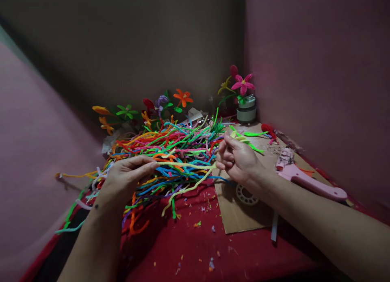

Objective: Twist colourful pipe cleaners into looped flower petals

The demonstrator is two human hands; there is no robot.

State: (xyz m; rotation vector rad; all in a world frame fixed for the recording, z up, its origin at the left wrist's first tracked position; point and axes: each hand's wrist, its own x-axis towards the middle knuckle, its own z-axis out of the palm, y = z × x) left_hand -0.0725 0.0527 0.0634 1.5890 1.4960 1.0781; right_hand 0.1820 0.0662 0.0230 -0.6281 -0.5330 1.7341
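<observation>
Thumb and forefinger of your left hand (128,172) pinch a pale-yellow chenille stem (185,165) spanning a multicoloured chenille-stem pile (183,140); your right hand (239,158) grips its other end in curled fingers. You appear to be shaping it; the next move probably calls for even tension.

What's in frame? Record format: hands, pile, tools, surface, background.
left hand: pinching a pale yellow pipe cleaner
right hand: fingers curled around the same pipe cleaner
pile: mixed-colour pipe cleaners, beyond the hands
tools: pink glue gun, beyond the right forearm; tape roll by the right wrist
surface: red cloth; cardboard sheet on it
background: orange flower; pink flower above pale green container
</observation>
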